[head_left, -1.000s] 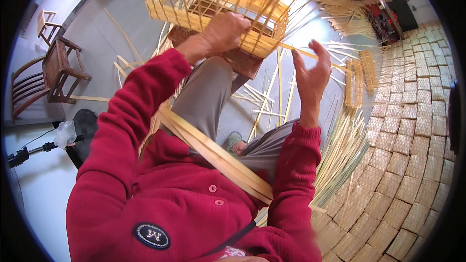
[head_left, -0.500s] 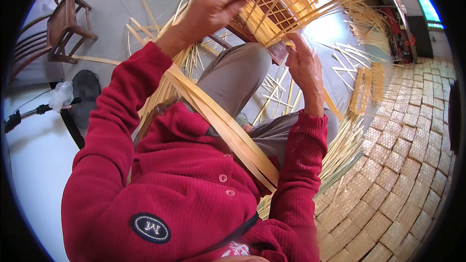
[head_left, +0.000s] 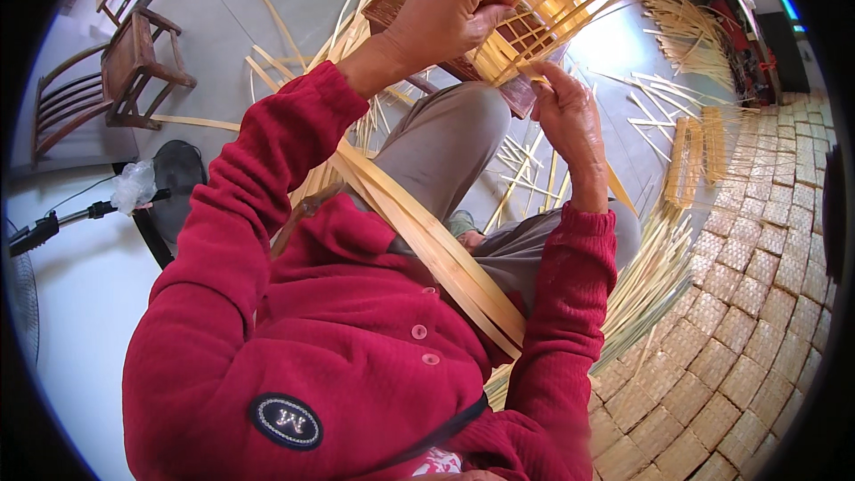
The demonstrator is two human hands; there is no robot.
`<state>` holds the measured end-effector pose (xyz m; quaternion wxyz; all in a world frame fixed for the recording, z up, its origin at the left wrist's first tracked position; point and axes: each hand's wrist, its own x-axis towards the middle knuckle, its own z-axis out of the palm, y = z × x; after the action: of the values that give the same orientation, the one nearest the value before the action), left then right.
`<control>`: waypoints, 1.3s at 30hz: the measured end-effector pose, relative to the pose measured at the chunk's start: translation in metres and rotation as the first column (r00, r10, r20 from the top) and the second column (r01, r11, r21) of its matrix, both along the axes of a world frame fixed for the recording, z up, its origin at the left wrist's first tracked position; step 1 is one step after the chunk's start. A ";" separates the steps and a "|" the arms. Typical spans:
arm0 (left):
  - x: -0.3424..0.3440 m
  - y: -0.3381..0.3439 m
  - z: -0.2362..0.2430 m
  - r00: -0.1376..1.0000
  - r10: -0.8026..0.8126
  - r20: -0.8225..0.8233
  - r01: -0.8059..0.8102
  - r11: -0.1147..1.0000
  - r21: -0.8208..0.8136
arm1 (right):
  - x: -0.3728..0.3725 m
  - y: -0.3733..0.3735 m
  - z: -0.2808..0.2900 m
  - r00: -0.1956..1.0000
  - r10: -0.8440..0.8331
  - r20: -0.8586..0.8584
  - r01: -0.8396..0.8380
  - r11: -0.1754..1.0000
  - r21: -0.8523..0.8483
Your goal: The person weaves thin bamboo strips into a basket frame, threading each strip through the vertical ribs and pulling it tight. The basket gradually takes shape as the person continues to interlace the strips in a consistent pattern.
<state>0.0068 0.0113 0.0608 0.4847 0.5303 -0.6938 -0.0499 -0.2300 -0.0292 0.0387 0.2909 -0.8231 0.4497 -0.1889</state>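
A partly woven bamboo basket [head_left: 499, 61] with long upright strips lies tilted on a dark red wooden stool [head_left: 385, 5], beyond my raised knee. My left hand [head_left: 452, 16] is closed over its near side, fingers curled among the uprights; what they grip is hidden. At the basket's right corner, my right hand [head_left: 567, 116] pinches a flat bamboo strip [head_left: 538, 74] between thumb and forefinger. This strip seems to run on behind my right wrist. Across my lap lie wide, pale bamboo strips [head_left: 436, 245], passing under my right forearm.
Loose bamboo slivers [head_left: 521, 165] litter the grey floor. A bundle of thin strips [head_left: 646, 281] lies to my right, near woven panels [head_left: 686, 160] and rows of woven pieces [head_left: 712, 338]. Left stand a wooden chair [head_left: 134, 58] and a black stand with a plastic bag [head_left: 134, 185].
My left hand has moved right along the basket, closer to my right hand. My right hand stays pinched at the corner. The whole view has shifted slightly.
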 end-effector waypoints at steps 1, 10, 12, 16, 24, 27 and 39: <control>0.000 0.000 -0.001 1.000 -0.006 -0.005 0.006 1.000 0.009 | 0.000 0.000 0.002 1.000 0.001 0.012 -0.001 1.000 0.012; -0.004 0.006 0.013 0.997 0.010 -0.077 0.011 0.962 0.272 | -0.002 -0.002 0.007 1.000 -0.004 -0.008 0.004 1.000 -0.012; -0.003 0.008 -0.009 0.966 -0.079 -0.246 0.090 0.995 0.034 | 0.003 0.003 0.008 1.000 -0.019 0.005 0.019 0.999 0.030; -0.013 0.016 -0.020 0.995 -0.083 0.055 0.091 0.985 -0.146 | -0.003 -0.001 0.006 1.000 0.003 0.025 -0.002 0.999 -0.037; -0.018 -0.011 -0.025 0.906 -0.304 0.295 0.274 0.952 0.138 | -0.007 -0.001 0.016 0.991 0.121 -0.053 -0.128 0.979 -0.158; -0.015 -0.016 -0.026 0.883 -0.312 0.350 0.262 0.948 0.183 | -0.008 -0.008 0.006 0.983 0.179 -0.047 -0.184 0.923 -0.339; -0.004 -0.025 -0.024 0.781 -0.477 0.403 0.433 0.879 0.201 | -0.007 -0.044 0.003 0.970 0.182 -0.162 -0.237 0.853 -0.466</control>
<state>0.0025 -0.0139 0.0364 0.2620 0.3672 -0.8891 -0.0776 -0.2373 -0.0735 0.0420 0.0703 -0.9228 0.3116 -0.2155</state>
